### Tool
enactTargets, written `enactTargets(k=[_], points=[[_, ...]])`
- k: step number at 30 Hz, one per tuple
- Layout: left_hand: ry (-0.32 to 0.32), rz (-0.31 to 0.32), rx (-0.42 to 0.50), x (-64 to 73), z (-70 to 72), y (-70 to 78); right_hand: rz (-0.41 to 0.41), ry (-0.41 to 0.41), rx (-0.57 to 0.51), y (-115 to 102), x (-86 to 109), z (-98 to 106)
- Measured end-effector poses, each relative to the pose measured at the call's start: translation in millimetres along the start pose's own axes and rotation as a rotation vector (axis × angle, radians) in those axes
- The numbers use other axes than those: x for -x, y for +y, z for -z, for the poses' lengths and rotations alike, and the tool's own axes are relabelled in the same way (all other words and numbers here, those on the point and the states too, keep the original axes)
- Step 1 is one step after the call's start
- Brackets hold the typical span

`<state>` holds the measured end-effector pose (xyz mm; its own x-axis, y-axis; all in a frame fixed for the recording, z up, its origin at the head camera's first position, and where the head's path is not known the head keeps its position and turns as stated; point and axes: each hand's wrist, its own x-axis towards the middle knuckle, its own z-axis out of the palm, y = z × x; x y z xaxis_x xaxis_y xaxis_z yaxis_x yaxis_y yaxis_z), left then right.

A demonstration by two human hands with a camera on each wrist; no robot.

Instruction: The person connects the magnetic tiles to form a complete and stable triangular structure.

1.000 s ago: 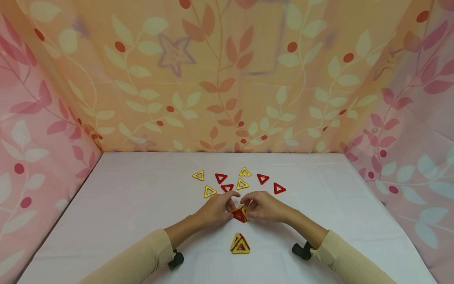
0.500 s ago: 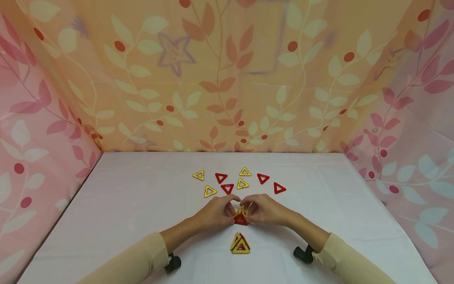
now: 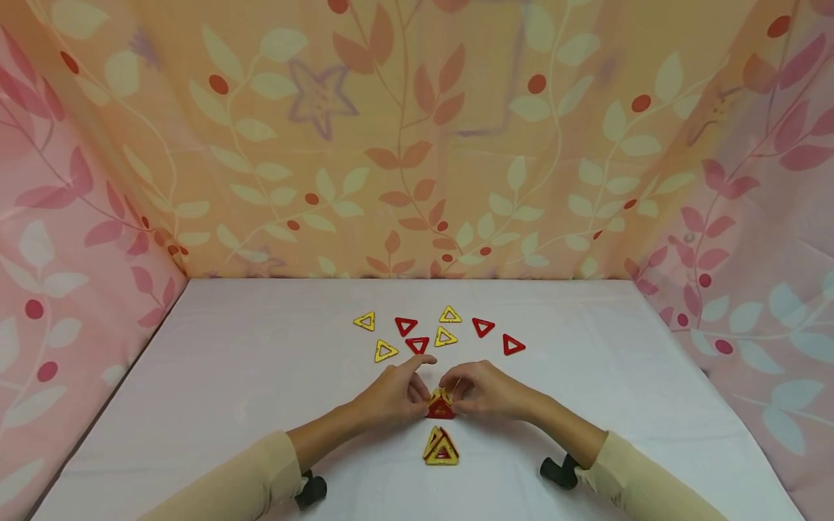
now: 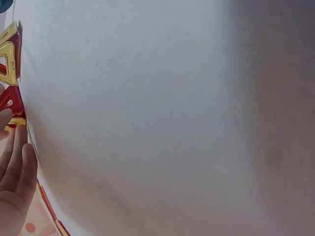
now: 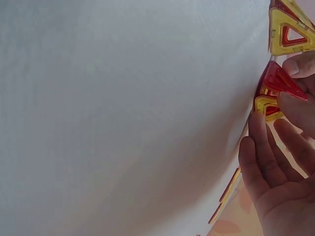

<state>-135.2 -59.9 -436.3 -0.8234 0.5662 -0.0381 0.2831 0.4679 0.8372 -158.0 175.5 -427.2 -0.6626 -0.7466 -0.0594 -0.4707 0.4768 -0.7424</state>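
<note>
A small pyramid of red and yellow triangular magnetic tiles (image 3: 441, 412) stands on the white table between both hands, its red face toward me. My left hand (image 3: 393, 393) holds its left side, with the index finger raised and pointing inward. From the right, my right hand (image 3: 493, 392) grips it between thumb and curled fingers. In the right wrist view the pyramid's red tile (image 5: 276, 78) shows beside the thumb, with a yellow tile at the fingertips. A second red and yellow pyramid (image 3: 442, 458) sits just nearer to me, untouched.
Beyond the hands lie several loose flat triangular tiles, among them a yellow tile (image 3: 380, 357), a red tile (image 3: 407, 320) and another red tile (image 3: 506, 346) at the right. Floral cloth (image 3: 417, 181) walls in the white table (image 3: 260, 340) at the back and sides.
Both hands have brought the pyramid slightly nearer to me, and its red face has turned from slanted to facing me. The second pyramid and loose tiles have stayed put.
</note>
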Motion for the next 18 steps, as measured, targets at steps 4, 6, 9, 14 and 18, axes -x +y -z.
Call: enactTargets(k=[4,6,9,14,18], points=[[-0.004,0.008,-0.009,1.9,2.2,-1.3,0.016,-0.006,-0.012,-1,-1.3,-1],[-0.009,0.013,-0.014,2.6,3.7,-2.5,0.022,-0.011,-0.014,-2,-2.0,-1],[-0.006,0.0,-0.019,2.8,7.6,-3.9,0.024,-0.008,0.005,-3,-2.9,0],[0.042,0.009,-0.033,1.4,19.4,-8.1,-0.014,0.038,0.036,-2,-6.1,11],[0.115,0.006,-0.058,-5.0,30.7,-13.9,-0.051,0.091,0.033,1,-11.6,24]])
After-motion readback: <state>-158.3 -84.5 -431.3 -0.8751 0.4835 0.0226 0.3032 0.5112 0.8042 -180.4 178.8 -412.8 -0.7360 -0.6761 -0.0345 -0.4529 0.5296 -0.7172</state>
